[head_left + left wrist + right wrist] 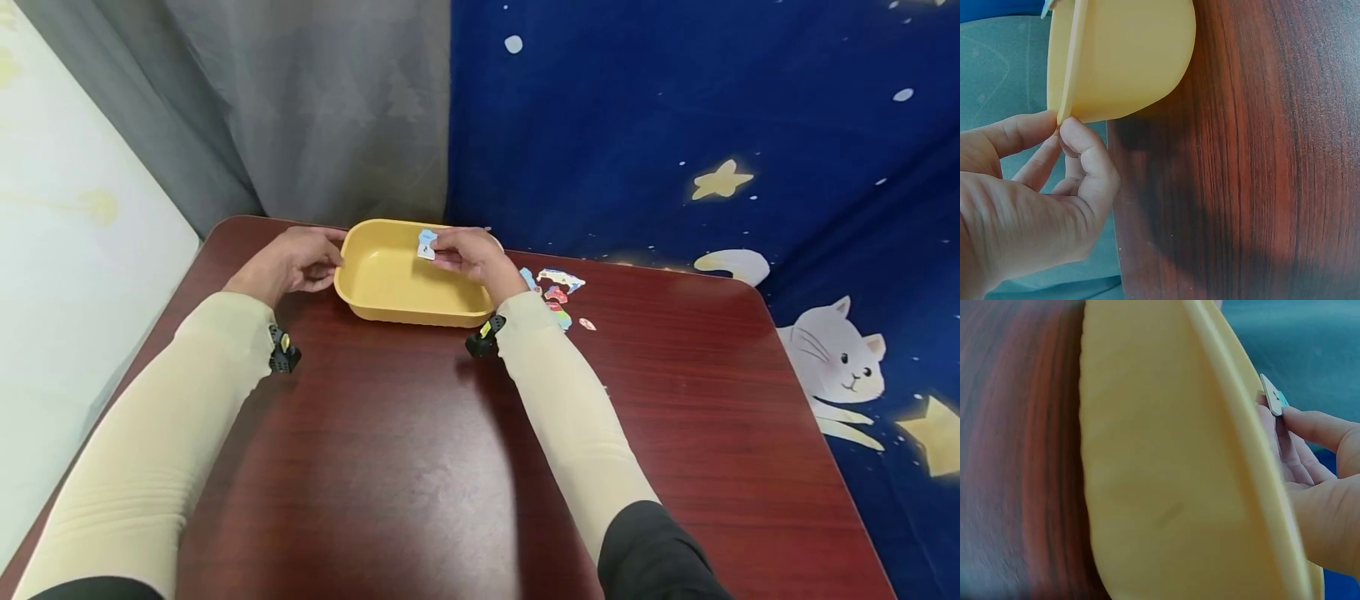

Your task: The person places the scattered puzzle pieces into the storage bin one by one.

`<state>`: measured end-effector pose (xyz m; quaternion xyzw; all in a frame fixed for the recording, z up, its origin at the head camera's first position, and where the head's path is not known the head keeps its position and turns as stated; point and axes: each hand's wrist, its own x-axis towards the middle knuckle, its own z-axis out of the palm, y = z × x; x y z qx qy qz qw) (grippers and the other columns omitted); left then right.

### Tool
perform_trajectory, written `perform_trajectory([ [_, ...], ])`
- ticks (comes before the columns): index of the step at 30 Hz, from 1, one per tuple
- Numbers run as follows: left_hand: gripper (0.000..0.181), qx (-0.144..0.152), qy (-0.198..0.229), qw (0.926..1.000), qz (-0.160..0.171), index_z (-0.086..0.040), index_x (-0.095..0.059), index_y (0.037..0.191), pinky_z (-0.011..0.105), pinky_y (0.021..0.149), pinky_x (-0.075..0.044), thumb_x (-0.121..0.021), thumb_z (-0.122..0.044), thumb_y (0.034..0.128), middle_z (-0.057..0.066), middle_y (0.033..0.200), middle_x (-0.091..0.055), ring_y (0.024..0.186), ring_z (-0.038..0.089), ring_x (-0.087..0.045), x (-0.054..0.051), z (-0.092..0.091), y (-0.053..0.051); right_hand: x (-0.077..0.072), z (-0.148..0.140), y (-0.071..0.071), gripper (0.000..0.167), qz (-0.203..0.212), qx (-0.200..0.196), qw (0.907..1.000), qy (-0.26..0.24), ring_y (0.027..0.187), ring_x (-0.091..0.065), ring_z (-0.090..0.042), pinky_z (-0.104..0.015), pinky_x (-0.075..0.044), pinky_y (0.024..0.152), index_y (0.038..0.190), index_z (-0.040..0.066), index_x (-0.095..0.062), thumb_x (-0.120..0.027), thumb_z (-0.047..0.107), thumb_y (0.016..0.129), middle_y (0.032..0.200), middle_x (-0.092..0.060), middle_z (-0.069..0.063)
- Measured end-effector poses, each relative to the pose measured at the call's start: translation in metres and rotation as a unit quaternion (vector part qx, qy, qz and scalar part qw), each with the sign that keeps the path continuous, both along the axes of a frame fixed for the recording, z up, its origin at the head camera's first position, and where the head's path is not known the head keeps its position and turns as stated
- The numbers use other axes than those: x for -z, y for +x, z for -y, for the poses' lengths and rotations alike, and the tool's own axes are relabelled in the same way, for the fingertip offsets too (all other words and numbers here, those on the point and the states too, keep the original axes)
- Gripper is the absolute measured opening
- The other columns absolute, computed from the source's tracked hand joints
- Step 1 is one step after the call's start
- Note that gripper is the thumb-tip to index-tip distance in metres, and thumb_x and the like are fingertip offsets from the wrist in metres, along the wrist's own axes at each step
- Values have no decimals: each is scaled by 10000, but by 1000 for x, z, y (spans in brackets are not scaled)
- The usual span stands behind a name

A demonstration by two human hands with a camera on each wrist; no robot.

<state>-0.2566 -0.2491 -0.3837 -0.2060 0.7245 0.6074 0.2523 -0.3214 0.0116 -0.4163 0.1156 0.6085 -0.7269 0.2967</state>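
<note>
A yellow rectangular tub (pixel 405 283) with rounded corners stands near the table's back edge. My left hand (pixel 303 257) is at its left end; in the left wrist view the thumb and a finger of this hand (pixel 1054 181) pinch the tub's rim (pixel 1074 69). Over the tub's right part, my right hand (pixel 472 254) pinches a small flat light-blue and white piece (pixel 427 244) with a dark mark on it. That piece (pixel 1272 397) is seen nearly edge-on in the right wrist view, partly behind the tub's wall (pixel 1147 450).
Several flat colourful irregular pieces (pixel 557 295) lie on the dark red-brown table (pixel 675 375) right of the tub, partly behind my right wrist. One small piece (pixel 587 324) lies apart. Behind the table hang a grey curtain (pixel 337 108) and a blue star-patterned cloth (pixel 600 125).
</note>
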Motion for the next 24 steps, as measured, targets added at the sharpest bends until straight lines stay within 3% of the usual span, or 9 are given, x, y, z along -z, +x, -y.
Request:
perform_trajectory([
  [5,585,2,-31,10000,-6,-186,-399,1470,250,611,-534,-516,-4,927,-28,707,-602,598,110,-598,0,-2,-1,6,11,1,384,-27,-164,9999,8,701,-658,-164,-269,-585,667,1260,24,-607,-647,-40,883,875,-658,-91],
  [24,587,-27,27,10000,25,-186,-394,1473,253,624,-535,-518,1,930,-24,720,-588,600,110,-591,1,0,0,22,45,-5,366,154,-290,9994,94,738,-637,-182,-281,-583,735,1205,15,-636,-649,-88,853,916,-653,-118],
])
